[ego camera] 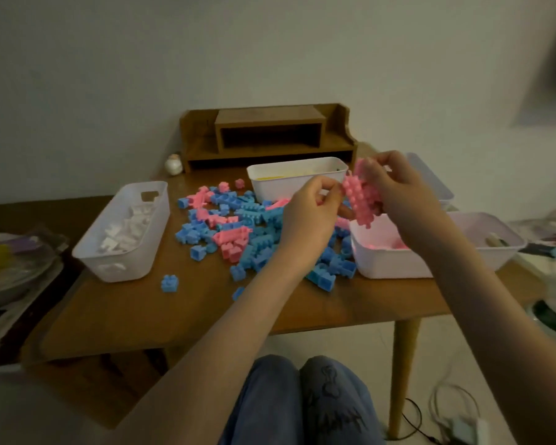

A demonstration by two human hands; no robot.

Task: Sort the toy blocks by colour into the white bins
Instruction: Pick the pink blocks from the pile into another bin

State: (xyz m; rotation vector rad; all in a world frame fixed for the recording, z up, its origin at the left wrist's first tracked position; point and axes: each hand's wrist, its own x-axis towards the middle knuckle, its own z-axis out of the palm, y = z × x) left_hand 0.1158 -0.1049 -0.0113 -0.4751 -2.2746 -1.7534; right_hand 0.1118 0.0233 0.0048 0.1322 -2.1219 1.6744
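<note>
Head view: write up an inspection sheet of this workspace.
Surface: wooden table, blocks spread mid-table.
Job's things: blue-and-pink pile; left bin holds white blocks; back bin shows yellow inside; pink bin at right; another bin further right.
Clutter: shelf and small ornament at back; stray blue block apart from the pile.
Hands: left hand and right hand both grip a pink cluster above the pink bin.
Cables: cords on the floor, right.
Surroundings: plain wall; cluttered stand at left.
</note>
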